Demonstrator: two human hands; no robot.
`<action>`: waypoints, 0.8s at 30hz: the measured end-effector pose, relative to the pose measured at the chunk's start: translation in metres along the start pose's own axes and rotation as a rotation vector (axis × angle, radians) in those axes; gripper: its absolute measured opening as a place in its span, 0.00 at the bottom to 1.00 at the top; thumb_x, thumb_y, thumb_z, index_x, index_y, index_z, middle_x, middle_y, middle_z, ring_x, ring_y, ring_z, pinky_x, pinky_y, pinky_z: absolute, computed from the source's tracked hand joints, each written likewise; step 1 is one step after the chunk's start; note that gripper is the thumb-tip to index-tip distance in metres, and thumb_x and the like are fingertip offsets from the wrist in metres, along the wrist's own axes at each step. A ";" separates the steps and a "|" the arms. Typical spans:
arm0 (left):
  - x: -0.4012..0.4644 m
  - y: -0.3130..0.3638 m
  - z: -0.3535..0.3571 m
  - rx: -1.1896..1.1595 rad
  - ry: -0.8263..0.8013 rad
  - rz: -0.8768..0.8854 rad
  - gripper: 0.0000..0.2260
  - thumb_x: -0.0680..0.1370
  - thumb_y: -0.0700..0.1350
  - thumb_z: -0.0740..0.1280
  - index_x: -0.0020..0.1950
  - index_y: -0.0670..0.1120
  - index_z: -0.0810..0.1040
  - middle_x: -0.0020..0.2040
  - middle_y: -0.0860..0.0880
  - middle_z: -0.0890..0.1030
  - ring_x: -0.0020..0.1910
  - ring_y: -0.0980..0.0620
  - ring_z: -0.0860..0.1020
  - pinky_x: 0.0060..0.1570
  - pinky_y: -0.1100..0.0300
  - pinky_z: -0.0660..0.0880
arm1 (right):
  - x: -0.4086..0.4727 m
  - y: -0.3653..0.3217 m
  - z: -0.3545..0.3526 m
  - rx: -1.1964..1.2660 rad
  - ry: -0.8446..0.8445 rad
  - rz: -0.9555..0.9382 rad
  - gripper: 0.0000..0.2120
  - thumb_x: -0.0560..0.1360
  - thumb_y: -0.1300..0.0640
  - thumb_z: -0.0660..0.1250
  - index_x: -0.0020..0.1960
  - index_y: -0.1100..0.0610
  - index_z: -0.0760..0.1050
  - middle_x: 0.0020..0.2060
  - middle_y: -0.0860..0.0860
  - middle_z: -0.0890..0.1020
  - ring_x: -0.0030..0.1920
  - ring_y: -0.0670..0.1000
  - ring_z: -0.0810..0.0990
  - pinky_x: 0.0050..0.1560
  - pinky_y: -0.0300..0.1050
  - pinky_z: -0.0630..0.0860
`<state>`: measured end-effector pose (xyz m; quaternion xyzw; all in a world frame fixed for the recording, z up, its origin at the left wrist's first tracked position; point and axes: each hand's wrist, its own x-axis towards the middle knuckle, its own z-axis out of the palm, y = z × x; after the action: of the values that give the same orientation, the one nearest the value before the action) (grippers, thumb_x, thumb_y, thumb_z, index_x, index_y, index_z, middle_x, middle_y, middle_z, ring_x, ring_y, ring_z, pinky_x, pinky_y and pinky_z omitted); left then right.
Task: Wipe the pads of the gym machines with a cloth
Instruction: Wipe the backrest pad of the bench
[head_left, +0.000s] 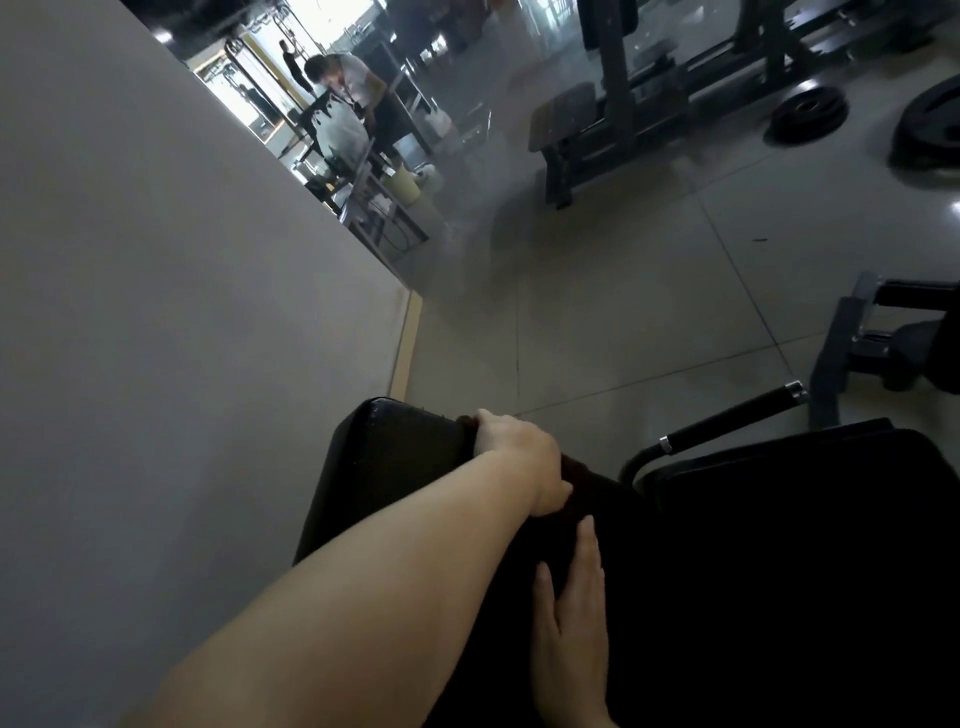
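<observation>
On a grey tiled gym floor (649, 291) beside a wall (156, 260), the left hand (524, 462) grips a dark cloth (582, 480) on the black pad (395, 457), the right hand (571, 618) flat on it.

I see the pad (395, 457) as smooth black vinyl with a dull sheen. The cloth (587, 478) looks dark, soft and matt. The handle (727, 415) has matt black foam with shiny metal collars. The floor tiles (649, 291) are glossy.
</observation>
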<state>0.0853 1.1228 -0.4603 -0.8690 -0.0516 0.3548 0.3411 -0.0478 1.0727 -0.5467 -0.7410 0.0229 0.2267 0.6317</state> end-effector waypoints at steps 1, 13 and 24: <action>0.000 -0.002 0.000 0.002 0.009 -0.017 0.24 0.79 0.61 0.55 0.64 0.45 0.72 0.61 0.43 0.75 0.58 0.41 0.74 0.61 0.43 0.64 | 0.000 -0.001 -0.001 -0.038 -0.001 0.001 0.27 0.82 0.46 0.48 0.68 0.44 0.30 0.70 0.38 0.38 0.69 0.37 0.39 0.73 0.40 0.39; -0.031 -0.070 -0.017 -0.077 0.027 -0.263 0.15 0.81 0.54 0.58 0.55 0.43 0.73 0.39 0.46 0.70 0.40 0.48 0.73 0.45 0.54 0.69 | -0.016 -0.041 0.002 -0.223 -0.162 -0.092 0.29 0.80 0.40 0.47 0.71 0.44 0.32 0.70 0.39 0.32 0.71 0.41 0.31 0.74 0.45 0.34; -0.105 -0.102 0.019 -0.547 0.424 -0.433 0.20 0.83 0.50 0.53 0.72 0.44 0.64 0.61 0.43 0.72 0.56 0.45 0.75 0.48 0.53 0.72 | -0.021 -0.040 0.014 -0.241 -0.111 -0.117 0.32 0.78 0.38 0.45 0.75 0.47 0.36 0.75 0.41 0.37 0.73 0.41 0.34 0.75 0.45 0.37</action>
<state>0.0109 1.1761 -0.3445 -0.9506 -0.2543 0.0609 0.1672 -0.0584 1.0886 -0.5032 -0.7978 -0.0825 0.2312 0.5507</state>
